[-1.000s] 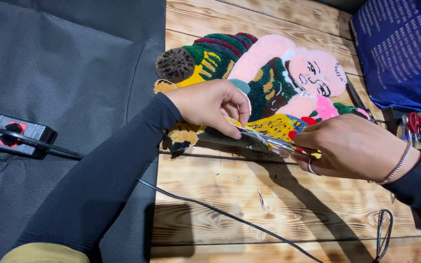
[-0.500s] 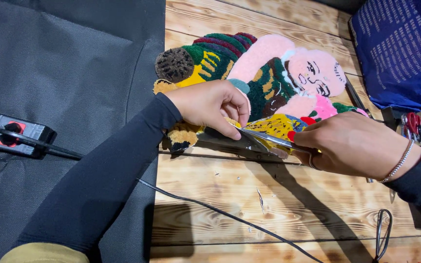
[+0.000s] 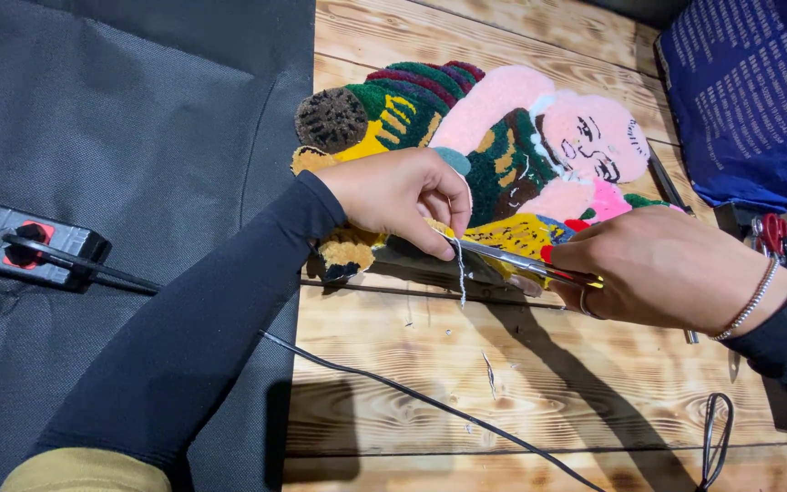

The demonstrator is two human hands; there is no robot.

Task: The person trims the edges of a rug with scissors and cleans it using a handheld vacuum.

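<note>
Tufted rug laid at wooden table far edge. Left hand pinched on rug's near edge. Right hand closed round scissors; blades advanced since previous view, white thread now hanging cut; trimming judged progressing.

Only one thing here counts as a package or label: a dark blue bag at the top right corner, lying on the edge of the wooden table. It's soft-looking, roughly rectangular, with rows of small pale print across its face. No signs or screens around.
</note>
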